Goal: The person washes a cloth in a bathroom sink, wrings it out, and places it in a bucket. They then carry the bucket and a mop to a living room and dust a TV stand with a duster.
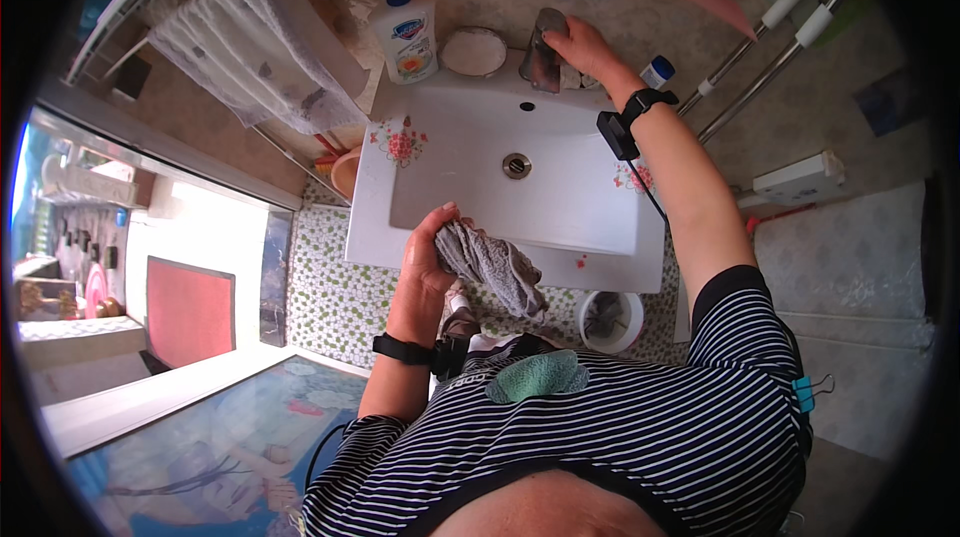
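Note:
My left hand [427, 252] grips a twisted grey cloth [491, 267], held over the near left edge of the white washbasin [450, 162]. At the basin's far rim, my right hand [581, 46] is closed around the upper part of a dark, partly see-through cup [544, 57]. Left of the cup stand a soap dish [474, 52] with a pale content and a white pump bottle [405, 38] with a blue top. A small white bottle with a blue cap [658, 72] is to the right of my right wrist. The metal drain [517, 166] is uncovered.
A towel [262, 57] hangs on a rack at the upper left. Below the basin's front edge stands a white bucket [611, 321] with dark contents. Metal poles [750, 57] lean at the right. An orange basin [346, 171] is beside the washbasin, and a doorway opens at the left.

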